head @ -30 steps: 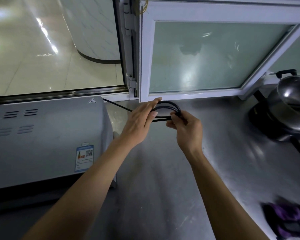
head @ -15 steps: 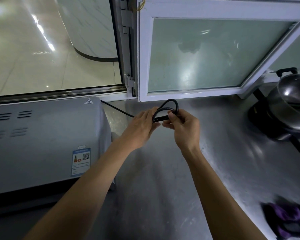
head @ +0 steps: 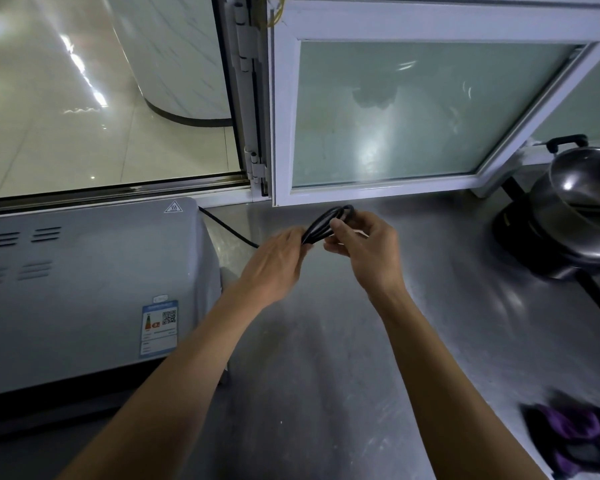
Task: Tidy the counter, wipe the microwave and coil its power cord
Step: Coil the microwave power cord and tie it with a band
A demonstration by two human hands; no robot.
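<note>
The grey microwave (head: 84, 289) stands at the left of the steel counter (head: 326, 375), its vented back and label facing me. Its black power cord (head: 323, 225) runs from the microwave's rear corner across the counter into a small bundle of loops held above the counter. My left hand (head: 274, 265) grips the lower end of the loops. My right hand (head: 364, 247) pinches the upper end of the bundle between thumb and fingers. The plug is hidden.
A steel pot (head: 575, 209) sits on a black burner at the right edge. A purple and black cloth (head: 575, 434) lies at the lower right. A white-framed window pane (head: 413, 109) stands open just behind the hands.
The cord loops have been squeezed from a round coil into a narrow, flatter bundle. Both hands have drawn closer together and shifted slightly right.
</note>
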